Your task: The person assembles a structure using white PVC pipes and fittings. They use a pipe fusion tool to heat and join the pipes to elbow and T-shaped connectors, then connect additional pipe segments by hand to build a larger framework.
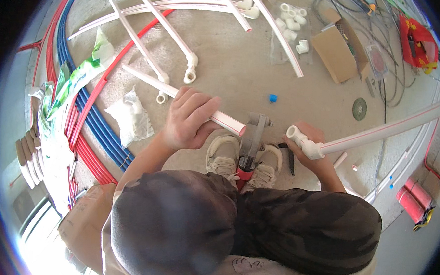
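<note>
My left hand (pixel 192 116) is wrapped round a white plastic pipe (pixel 229 124) with a red stripe, near its cut end, which points toward my feet. My right hand (pixel 315 133) grips a white elbow fitting (pixel 306 146) joined to the end of another striped pipe (pixel 386 129), which runs off to the right edge. The elbow's open mouth faces up and left. Between the two hands, and between my shoes, stands a grey metal tool with a red lower part, seemingly a pipe fusion heater (pixel 253 138). Neither held piece touches it.
Several white pipes with fittings (pixel 190 70) lie ahead. Loose elbows (pixel 291 22) rest on a clear bag, near a cardboard box (pixel 336 53). A blue cap (pixel 273 98) and a grinding disc (pixel 359 109) are on the floor. Red and blue tubing (pixel 94 116) runs along the left.
</note>
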Available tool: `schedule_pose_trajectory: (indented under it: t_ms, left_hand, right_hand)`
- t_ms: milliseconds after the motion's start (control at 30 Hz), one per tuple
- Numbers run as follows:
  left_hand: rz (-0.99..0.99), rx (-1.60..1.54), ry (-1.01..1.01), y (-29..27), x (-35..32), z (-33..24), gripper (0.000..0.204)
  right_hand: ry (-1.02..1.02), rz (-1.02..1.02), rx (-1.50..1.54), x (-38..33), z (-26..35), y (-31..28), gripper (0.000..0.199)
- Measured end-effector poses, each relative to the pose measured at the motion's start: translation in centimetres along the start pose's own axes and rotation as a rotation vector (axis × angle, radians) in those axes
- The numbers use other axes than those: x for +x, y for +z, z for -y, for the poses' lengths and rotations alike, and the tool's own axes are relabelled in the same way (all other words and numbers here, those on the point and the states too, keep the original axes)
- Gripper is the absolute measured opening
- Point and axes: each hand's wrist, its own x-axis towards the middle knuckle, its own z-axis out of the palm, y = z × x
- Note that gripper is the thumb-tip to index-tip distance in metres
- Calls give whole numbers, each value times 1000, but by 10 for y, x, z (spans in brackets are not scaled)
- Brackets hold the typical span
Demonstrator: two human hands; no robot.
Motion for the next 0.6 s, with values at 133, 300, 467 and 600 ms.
schedule_pose_trajectory:
  t_ms: [133, 300, 467, 600]
  left_hand:
    - [-77, 56, 25, 2, -6, 2, 49]
    - [-155, 26, -2, 12, -11, 6, 42]
    - [-35, -17, -41, 9, -9, 4, 40]
    - [86, -25, -53, 2, -5, 2, 37]
  right_hand:
    - [-2, -19, 11, -1, -2, 3, 20]
    - [47, -10, 1, -4, -3, 3, 19]
    - [42, -20, 62, -3, -3, 2, 19]
    - [44, -24, 9, -3, -4, 3, 19]
